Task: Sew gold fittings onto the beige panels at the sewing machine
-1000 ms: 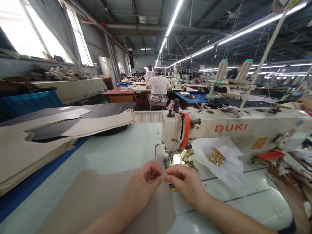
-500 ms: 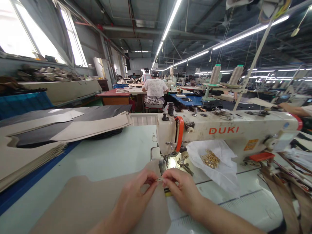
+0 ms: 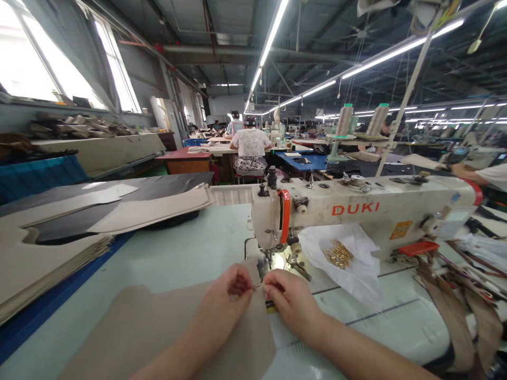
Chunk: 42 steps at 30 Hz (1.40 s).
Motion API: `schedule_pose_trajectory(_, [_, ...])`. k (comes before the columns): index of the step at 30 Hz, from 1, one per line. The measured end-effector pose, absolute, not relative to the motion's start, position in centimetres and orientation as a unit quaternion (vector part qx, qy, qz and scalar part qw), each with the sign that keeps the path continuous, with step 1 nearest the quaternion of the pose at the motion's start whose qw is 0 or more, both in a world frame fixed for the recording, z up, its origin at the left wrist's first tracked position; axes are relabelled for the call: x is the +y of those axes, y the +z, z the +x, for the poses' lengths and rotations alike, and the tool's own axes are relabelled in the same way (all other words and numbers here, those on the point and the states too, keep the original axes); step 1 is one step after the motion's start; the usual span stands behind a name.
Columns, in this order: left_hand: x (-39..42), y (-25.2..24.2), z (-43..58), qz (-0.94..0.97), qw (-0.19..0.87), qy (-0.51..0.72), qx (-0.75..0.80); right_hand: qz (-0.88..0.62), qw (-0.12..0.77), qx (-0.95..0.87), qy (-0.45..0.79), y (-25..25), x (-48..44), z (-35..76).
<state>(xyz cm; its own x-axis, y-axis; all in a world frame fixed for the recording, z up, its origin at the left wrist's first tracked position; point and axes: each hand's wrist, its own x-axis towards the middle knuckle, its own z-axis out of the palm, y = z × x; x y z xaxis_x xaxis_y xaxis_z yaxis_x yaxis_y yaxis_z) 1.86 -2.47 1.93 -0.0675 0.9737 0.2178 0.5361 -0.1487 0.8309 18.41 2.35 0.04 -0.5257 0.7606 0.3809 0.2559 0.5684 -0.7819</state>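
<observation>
My left hand (image 3: pixel 227 298) and my right hand (image 3: pixel 291 298) meet just in front of the sewing machine's needle area. Thumb and fingers of both are closed in a pinch on a small, light, thin piece (image 3: pixel 258 286), mostly hidden by the fingertips; its kind cannot be made out. Beneath the hands lies a large beige material panel (image 3: pixel 170 316), its far corner close to the presser foot (image 3: pixel 269 258). The white sewing machine (image 3: pixel 317 206) stands just beyond, its lamp lighting the needle plate.
Small gold-coloured metal pieces (image 3: pixel 338 254) lie in a white plastic bag (image 3: pixel 362 274) under the machine arm. Stacked beige panels (image 3: pixel 51 258) are at left. Brown straps (image 3: pixel 447 311) hang at right. Thread cones (image 3: pixel 344 120) stand behind. A person (image 3: pixel 250 145) sits ahead.
Both hands stay pinched at nearly the same spot, with the fingertips a little closer together. The small piece shows less than before. The view has shifted slightly.
</observation>
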Motion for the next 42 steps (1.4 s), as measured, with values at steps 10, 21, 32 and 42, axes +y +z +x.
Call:
schedule_pose_trajectory(10, [-2.5,0.7,-0.7,0.742,0.076,0.265,0.611,-0.380,0.319,-0.686,0.532,0.6,3.1,18.1])
schedule_pose_trajectory(21, [-3.8,-0.7,0.5,0.770,0.041,0.264,0.579,-0.436,0.132,-0.614,0.644,2.4,5.1,15.7])
schedule_pose_trajectory(32, [-1.6,0.2,1.9,0.829,-0.107,0.245,0.491,-0.469,0.054,-0.659,0.585,3.4,5.7,15.2])
schedule_pose_trajectory(42, [-1.2,0.0,1.9,0.820,-0.083,0.247,0.510,-0.439,0.130,-0.808,0.371,2.6,5.1,16.8])
